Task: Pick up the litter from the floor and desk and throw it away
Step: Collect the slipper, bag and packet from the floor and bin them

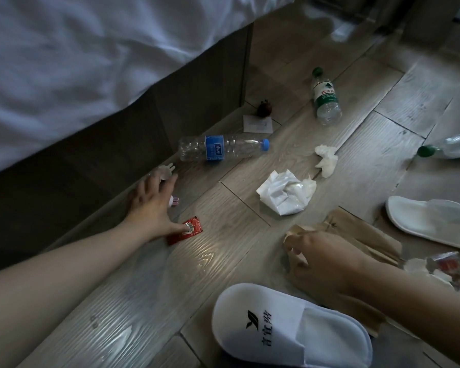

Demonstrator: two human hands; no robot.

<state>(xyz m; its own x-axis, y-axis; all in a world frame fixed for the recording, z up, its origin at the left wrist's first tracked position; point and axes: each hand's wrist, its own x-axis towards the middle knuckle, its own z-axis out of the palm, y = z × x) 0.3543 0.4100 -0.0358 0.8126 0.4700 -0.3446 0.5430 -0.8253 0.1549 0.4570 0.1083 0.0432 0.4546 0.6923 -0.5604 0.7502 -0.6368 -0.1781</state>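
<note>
Grey wood-look floor (237, 261) next to a bed (64, 62) with white sheets, and there's litter all over it. The left hand (154, 208) is flat and spread out, fingers straight, with the thumb pressing on a red ketchup packet (178, 236) near the bed base. Right by its fingertips are two little white bunny clips (174, 201). The right hand (322, 258) has its fingers curled round the torn edge of a brown paper bag (369, 235) lying on the floor.

Further out are a blue-cap bottle (223, 148), a green-label bottle (325, 98) and a third bottle (446, 146) at the right edge. There's also a tissue (327, 159), a crumpled white wrapper (287, 193) and a small card (258, 124). Two white slippers (284, 330) sit either side of the bag.
</note>
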